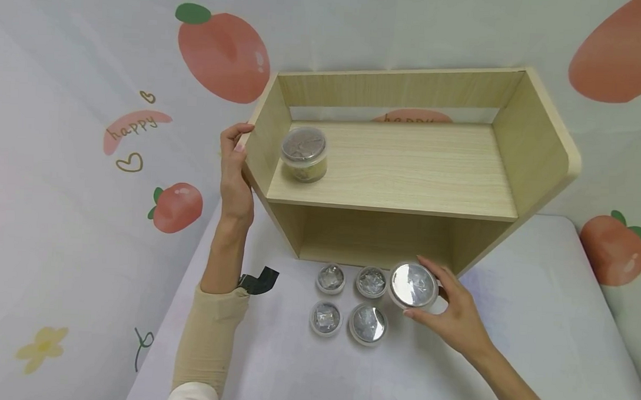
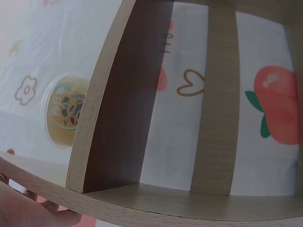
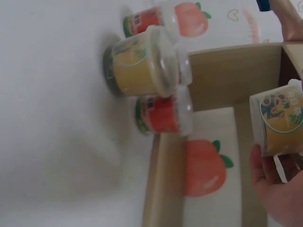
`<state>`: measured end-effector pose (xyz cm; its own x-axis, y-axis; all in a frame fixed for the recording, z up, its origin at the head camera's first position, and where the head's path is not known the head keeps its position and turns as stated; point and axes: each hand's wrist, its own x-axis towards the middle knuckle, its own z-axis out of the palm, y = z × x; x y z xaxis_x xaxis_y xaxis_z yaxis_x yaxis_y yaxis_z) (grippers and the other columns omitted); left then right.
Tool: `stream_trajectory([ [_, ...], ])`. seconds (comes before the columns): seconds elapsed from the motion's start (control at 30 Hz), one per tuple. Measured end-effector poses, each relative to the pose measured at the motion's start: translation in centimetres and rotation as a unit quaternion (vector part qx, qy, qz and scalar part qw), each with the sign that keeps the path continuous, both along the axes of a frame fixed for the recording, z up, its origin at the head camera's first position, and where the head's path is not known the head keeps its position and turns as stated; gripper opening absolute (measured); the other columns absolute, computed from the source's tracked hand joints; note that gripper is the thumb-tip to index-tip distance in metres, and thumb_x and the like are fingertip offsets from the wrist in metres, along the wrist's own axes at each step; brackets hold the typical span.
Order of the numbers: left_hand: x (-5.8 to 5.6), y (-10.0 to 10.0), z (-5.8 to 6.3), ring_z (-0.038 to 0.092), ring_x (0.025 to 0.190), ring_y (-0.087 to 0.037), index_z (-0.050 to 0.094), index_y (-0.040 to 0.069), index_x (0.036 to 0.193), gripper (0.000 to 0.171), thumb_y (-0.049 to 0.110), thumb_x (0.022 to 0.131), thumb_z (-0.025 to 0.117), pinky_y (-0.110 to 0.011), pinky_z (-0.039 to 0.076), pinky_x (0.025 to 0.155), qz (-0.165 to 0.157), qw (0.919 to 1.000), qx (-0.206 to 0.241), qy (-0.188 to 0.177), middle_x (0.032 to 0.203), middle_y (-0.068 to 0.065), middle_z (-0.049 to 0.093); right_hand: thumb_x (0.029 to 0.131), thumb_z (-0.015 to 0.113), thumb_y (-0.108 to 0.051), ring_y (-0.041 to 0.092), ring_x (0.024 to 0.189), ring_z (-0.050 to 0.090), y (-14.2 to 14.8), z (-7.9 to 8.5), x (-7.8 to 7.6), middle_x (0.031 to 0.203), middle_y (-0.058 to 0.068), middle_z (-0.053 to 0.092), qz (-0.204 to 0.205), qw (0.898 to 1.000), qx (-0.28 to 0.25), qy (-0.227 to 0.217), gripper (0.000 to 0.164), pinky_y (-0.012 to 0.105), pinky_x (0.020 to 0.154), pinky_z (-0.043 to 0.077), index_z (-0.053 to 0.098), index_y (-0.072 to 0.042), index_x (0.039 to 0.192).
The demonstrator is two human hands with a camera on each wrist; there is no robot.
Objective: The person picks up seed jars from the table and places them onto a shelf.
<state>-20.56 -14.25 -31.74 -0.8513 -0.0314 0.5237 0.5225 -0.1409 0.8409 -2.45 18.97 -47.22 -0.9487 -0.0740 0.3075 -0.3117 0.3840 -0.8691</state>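
My right hand (image 1: 456,316) grips a round plastic tub (image 1: 414,284) with a clear lid and silvery seal, thumb and fingers about its sides. The right wrist view shows this tub's (image 3: 279,118) yellow printed label. It is held up in front of the lower opening of a two-tier wooden shelf (image 1: 406,167). On the shelf's left side panel (image 1: 265,118), my left hand (image 1: 235,176) grips the edge, thumb on the front. A similar tub (image 1: 304,155) stands at the left end of the upper board; its yellow label (image 2: 66,111) shows in the left wrist view.
Several lidded tubs stand on the white table (image 1: 293,370) before the shelf: a larger one (image 1: 368,324) and smaller ones, such as the far-left tub (image 1: 330,278). Red labels show on a small tub (image 3: 163,115). A fruit-printed sheet (image 1: 119,40) hangs behind.
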Motion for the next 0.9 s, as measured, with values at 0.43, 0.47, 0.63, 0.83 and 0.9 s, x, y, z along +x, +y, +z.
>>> stream_trajectory([
  [0.43,0.1,-0.1,0.0,0.05,0.109,-0.027,0.049,0.013,0.123,0.036,0.026,0.093,0.033,-0.033,0.039,0.091,0.001,1.0,0.006,0.004,0.123,-0.01,0.052,0.055,0.096,-0.001,0.003,0.113,0.054,-0.5,4.3,0.0,0.126,-0.004,0.058,0.008,0.999,0.033,0.033,0.1,0.012,0.089,0.044,0.05,-0.01,0.143],
  [0.47,0.1,-0.2,-0.1,0.05,0.109,-0.027,0.049,0.013,0.123,0.036,0.025,0.093,0.033,-0.033,0.039,0.091,0.002,1.0,0.004,0.005,0.123,-0.01,0.052,0.055,0.095,0.0,0.004,0.112,0.054,-0.5,4.7,0.0,0.124,-0.004,0.058,0.009,0.999,0.036,0.038,0.1,0.012,0.089,0.044,0.05,-0.009,0.143],
  [0.63,0.2,-0.4,-0.2,0.049,0.11,-0.026,0.05,0.014,0.122,0.035,0.025,0.093,0.033,-0.033,0.038,0.093,0.011,0.9999,-0.002,0.003,0.123,-0.01,0.052,0.055,0.095,0.001,0.004,0.109,0.055,-0.5,6.7,-0.3,0.119,-0.004,0.059,0.012,0.997,0.042,0.057,0.1,0.012,0.089,0.043,0.05,-0.011,0.144],
  [0.83,0.0,-0.2,-0.2,0.051,0.106,-0.03,0.051,0.017,0.122,0.034,0.024,0.093,0.034,-0.033,0.041,0.088,0.005,0.9998,-0.007,0.017,0.122,-0.012,0.054,0.055,0.094,0.003,0.005,0.107,0.055,-0.2,8.8,-0.6,0.117,-0.004,0.059,0.007,0.997,0.053,0.064,0.1,0.013,0.089,0.041,0.05,-0.012,0.144],
  [0.9,0.0,-0.1,-0.2,0.051,0.105,-0.03,0.051,0.017,0.122,0.034,0.025,0.093,0.035,-0.033,0.041,0.087,0.005,0.9998,-0.008,0.019,0.121,-0.012,0.054,0.055,0.094,0.003,0.005,0.106,0.055,-0.1,9.4,-0.7,0.117,-0.005,0.06,0.006,0.996,0.06,0.066,0.1,0.013,0.087,0.041,0.05,-0.012,0.144],
])
